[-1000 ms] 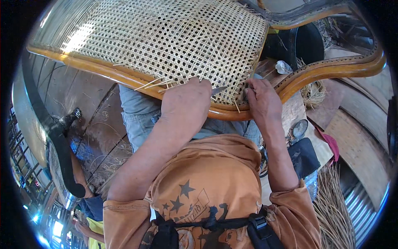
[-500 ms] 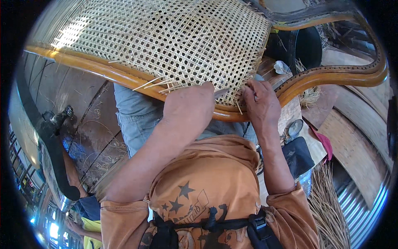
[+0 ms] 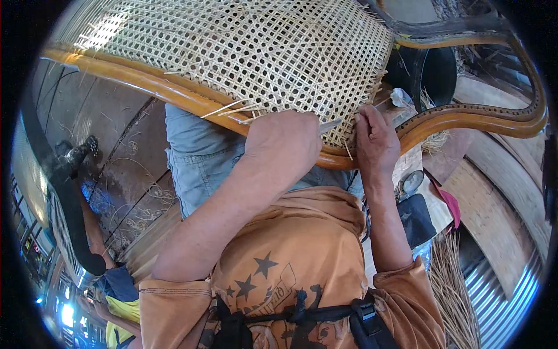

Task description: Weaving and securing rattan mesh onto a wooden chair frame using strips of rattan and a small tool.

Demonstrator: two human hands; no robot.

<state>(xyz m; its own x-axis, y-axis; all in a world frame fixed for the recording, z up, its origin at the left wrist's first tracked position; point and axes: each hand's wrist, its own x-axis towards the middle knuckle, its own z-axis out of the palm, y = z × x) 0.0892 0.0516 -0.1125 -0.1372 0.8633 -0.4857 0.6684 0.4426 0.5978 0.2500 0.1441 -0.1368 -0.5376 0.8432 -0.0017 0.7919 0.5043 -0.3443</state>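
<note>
1. Cane panel (image 3: pixel 250 64): strung inside wooden frame (image 3: pixel 151 85).
2. Left hand (image 3: pixel 283 139): over frame's near rail, grip closed around grey blade (image 3: pixel 330 125).
3. Right hand (image 3: pixel 378 142): farther right on same frame rail, grip curled; can't tell if holding anything.
4. Black bucket (image 3: pixel 439 72): behind frame's right loop.

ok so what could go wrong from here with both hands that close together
The pointed blade showing from the left hand angles toward the right hand, so a slip could nick it. The blade also lies close over the woven cane, so it might split a strand meant to stay. Loose cane ends stick out over the wooden frame near the left hand and could snag or prick it.
</note>
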